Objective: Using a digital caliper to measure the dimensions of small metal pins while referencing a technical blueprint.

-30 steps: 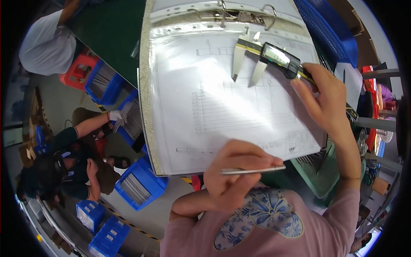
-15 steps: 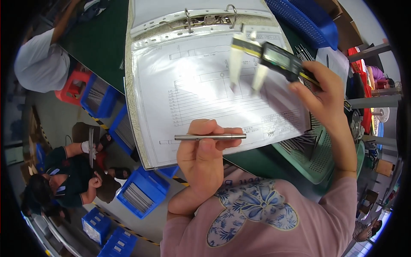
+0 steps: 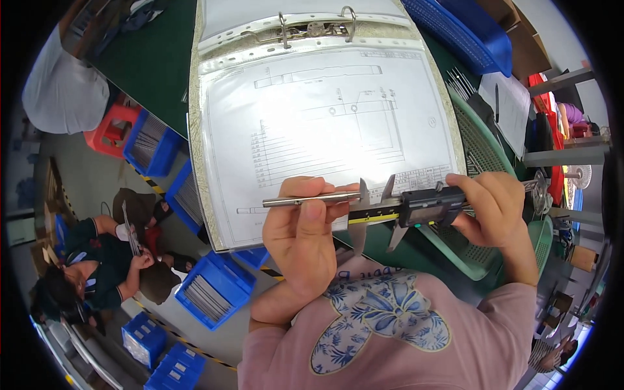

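A slim steel rod (image 3: 286,202) lies across the fingers of my left hand (image 3: 302,227), pinched by thumb and fingers and pointing to the right. My right hand (image 3: 491,208) is closed round the body of a digital caliper (image 3: 432,207) with a dark housing and a small display. The caliper's jaws (image 3: 377,214) stand apart, close by the rod's right end; whether they touch it I cannot tell. Both hands are over the near edge of an open ring binder (image 3: 227,246), whose clear-sleeved page (image 3: 312,140) carries a technical drawing.
Beside the binder on the right is a green perforated basket (image 3: 478,257) with rods. A blue basket (image 3: 465,39) stands at the far right. Blue bins of rods (image 3: 214,292) stand on the floor at left. A seated co-worker (image 3: 104,260) holds several long rods; another person (image 3: 65,91) is farther off.
My right hand has brought the caliper down from above the page to the rod's right end, turning its jaws. My left hand keeps the rod, moved slightly left. The seated co-worker's hands have come together.
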`<state>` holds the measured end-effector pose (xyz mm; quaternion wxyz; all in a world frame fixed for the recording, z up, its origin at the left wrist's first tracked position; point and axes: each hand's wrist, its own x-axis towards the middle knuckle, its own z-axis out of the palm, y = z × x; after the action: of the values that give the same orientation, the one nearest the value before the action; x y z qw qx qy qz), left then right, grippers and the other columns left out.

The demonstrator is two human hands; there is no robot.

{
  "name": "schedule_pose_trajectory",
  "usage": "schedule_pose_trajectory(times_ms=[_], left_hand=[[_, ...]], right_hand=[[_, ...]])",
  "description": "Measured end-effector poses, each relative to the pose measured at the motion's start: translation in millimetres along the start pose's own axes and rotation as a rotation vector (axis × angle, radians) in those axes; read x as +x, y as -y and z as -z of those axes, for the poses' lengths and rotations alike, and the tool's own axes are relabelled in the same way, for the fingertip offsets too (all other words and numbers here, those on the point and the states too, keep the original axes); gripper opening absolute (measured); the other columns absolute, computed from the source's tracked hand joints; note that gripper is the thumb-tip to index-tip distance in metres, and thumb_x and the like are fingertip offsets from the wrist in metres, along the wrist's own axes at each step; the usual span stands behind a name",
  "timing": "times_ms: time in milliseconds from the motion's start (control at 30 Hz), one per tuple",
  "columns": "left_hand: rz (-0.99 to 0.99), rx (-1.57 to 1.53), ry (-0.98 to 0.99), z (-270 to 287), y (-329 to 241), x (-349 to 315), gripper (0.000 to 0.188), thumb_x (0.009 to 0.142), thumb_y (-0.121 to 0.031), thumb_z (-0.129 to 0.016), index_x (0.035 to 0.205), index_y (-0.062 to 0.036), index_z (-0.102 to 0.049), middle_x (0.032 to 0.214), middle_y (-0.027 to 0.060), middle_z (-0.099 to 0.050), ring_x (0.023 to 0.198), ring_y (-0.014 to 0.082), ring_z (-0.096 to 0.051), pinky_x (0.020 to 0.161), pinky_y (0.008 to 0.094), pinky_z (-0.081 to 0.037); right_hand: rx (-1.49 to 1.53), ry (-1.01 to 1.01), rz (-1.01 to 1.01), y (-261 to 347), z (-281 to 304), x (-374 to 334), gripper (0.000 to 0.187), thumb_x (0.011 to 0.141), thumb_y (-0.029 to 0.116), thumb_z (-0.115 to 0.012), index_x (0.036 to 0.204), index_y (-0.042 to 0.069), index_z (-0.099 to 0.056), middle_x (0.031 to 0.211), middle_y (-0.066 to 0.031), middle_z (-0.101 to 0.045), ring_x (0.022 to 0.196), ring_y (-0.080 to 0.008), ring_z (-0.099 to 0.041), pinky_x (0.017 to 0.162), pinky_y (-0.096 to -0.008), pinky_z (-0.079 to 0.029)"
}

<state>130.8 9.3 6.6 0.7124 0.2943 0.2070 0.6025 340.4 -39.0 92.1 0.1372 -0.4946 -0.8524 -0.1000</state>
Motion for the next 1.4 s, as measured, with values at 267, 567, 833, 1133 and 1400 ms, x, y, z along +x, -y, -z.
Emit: schedule_pose_trajectory(times_ms=[267,567,833,1133,1400], left_hand=[[0.052,0.052,0.005,-1,-4,-1,0.023,0.088,-0.018,-0.044,0.105,-0.0025,-0.045,0.090,0.0072,-0.053,0.087,0.0224,-0.056,0.081,0.0363,-0.045],[0.047,0.104,0.059,-4,-3,-2,0.021,0.089,-0.017,-0.041,0.103,-0.0026,-0.045,0.097,0.0064,-0.046,0.089,0.0164,-0.052,0.084,0.0359,-0.043],[-0.036,0.133,0.095,-3,2,1,0.019,0.089,-0.016,-0.039,0.102,-0.0022,-0.045,0.096,0.0057,-0.042,0.089,0.0129,-0.047,0.084,0.0367,-0.043],[-0.046,0.122,0.072,-3,3,3,0.020,0.089,-0.017,-0.041,0.101,-0.0025,-0.046,0.096,0.0057,-0.045,0.087,0.0136,-0.050,0.084,0.0359,-0.043],[-0.050,0.137,-0.058,-7,4,5,0.020,0.087,-0.017,-0.046,0.092,0.0016,-0.049,0.088,0.0069,-0.044,0.077,0.0161,-0.053,0.078,0.0403,-0.048]], right_hand=[[-0.003,0.038,-0.002,2,-4,2,0.038,0.067,0.026,-0.061,0.093,-0.002,-0.057,0.056,-0.0030,-0.042,0.044,-0.0163,-0.046,0.039,-0.0276,-0.036],[0.034,0.033,-0.022,-1,-8,0,0.036,0.069,0.026,-0.061,0.091,-0.002,-0.057,0.054,-0.0028,-0.041,0.042,-0.0154,-0.045,0.038,-0.0268,-0.036],[0.047,-0.007,-0.027,-4,-12,1,0.035,0.069,0.029,-0.061,0.086,-0.001,-0.058,0.052,-0.0024,-0.040,0.040,-0.0151,-0.044,0.037,-0.0266,-0.035],[0.095,0.011,-0.044,-7,-12,0,0.033,0.067,0.029,-0.063,0.083,0.001,-0.057,0.054,-0.0026,-0.042,0.041,-0.0159,-0.045,0.037,-0.0265,-0.035],[0.075,0.018,-0.047,-8,-8,3,0.034,0.067,0.029,-0.063,0.085,0.001,-0.057,0.055,-0.0026,-0.044,0.042,-0.0158,-0.048,0.037,-0.0264,-0.036]])
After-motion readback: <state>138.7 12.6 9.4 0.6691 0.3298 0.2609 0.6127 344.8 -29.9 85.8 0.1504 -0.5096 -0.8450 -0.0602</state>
